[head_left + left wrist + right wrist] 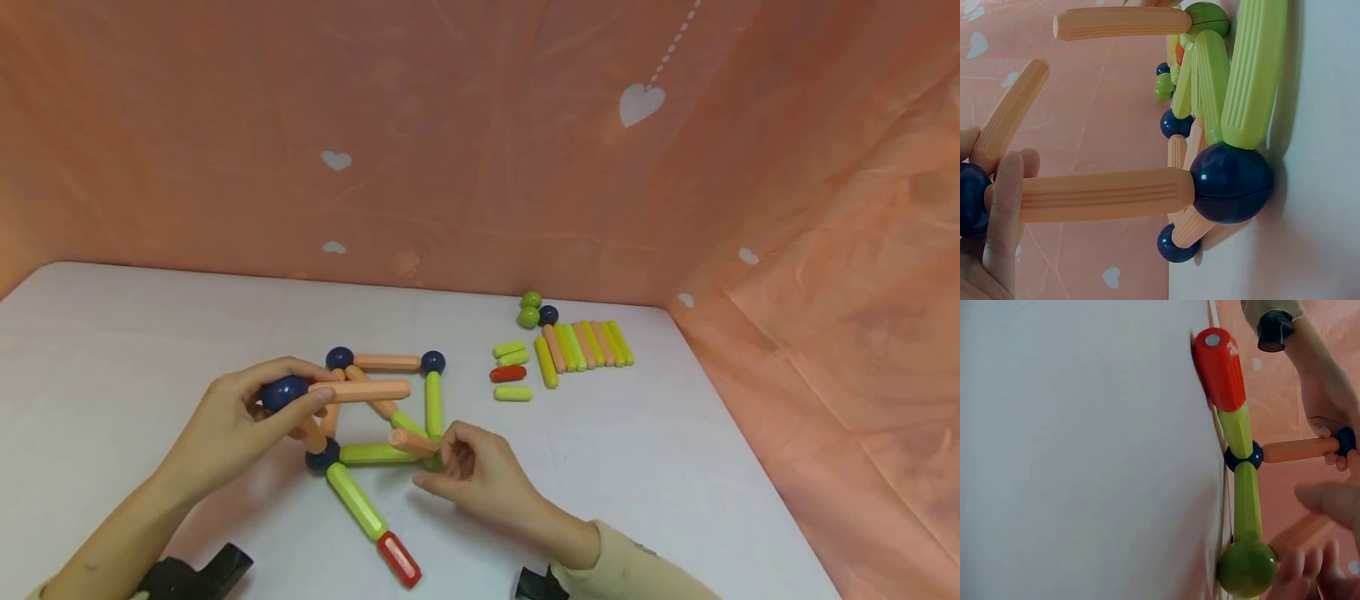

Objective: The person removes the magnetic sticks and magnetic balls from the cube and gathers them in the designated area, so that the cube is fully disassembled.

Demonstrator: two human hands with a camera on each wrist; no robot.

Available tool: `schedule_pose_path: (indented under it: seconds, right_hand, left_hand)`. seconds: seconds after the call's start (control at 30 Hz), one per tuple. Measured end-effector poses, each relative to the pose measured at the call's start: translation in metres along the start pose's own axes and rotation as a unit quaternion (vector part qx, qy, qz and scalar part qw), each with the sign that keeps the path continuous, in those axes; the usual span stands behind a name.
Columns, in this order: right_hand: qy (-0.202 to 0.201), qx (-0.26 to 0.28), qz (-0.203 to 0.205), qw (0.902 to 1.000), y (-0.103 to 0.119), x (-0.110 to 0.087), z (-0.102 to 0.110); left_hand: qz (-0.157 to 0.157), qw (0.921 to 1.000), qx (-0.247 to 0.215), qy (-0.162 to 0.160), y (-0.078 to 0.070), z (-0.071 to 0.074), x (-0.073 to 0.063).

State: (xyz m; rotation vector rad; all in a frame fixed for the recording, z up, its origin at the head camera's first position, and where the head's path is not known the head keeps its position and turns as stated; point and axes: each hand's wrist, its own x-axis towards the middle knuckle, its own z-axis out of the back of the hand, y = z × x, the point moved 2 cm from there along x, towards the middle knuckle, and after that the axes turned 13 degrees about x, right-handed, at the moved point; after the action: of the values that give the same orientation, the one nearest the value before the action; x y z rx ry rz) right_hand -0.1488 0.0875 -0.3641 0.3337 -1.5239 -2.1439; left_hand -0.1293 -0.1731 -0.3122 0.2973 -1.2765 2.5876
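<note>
1. Standing left of centre, the frame [375, 454] could tip if its raised blue ball [283, 393] is tugged.
2. Left hand [234, 421]: grips that ball; slackening might drop it.
3. Right hand [483, 471], beside an orange stick [411, 442]: pinch cannot be told; bumping might dislodge it.

In the head view, the left hand [238, 421] hid part of the raised navy ball [283, 393]; the right hand [487, 471] and the near peach rod [408, 442] hid much of the green ball [1247, 569]; whether that hand touched the rod could not be told; the bottom edge cropped both black wrist devices [197, 573]; in the left wrist view, the top edge cut the nearest lime-green rod [1257, 69]; in the right wrist view, the right hand was blurred and cut off.
</note>
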Motion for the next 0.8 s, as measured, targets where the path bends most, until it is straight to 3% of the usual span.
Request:
schedule_pose_path:
  seconds: [0.13,0.47,0.8]
  right_hand:
    - [-0.036,-0.03,0.021,0.9987,0.001,0.006,0.001]
    - [-0.027,-0.086,0.045,0.9949,0.002,0.012,0.005]
    - [-0.037,-0.047,0.018,0.998,-0.002,0.012,0.021]
  left_hand:
    - [-0.002,1.0,-0.004,-0.001,0.001,0.0,0.0]
    - [-0.006,0.9999,-0.014,0.0,0.003,-0.001,0.0]
    - [0.001,1.0,-0.001,-0.001,0.002,-0.001,0.0]
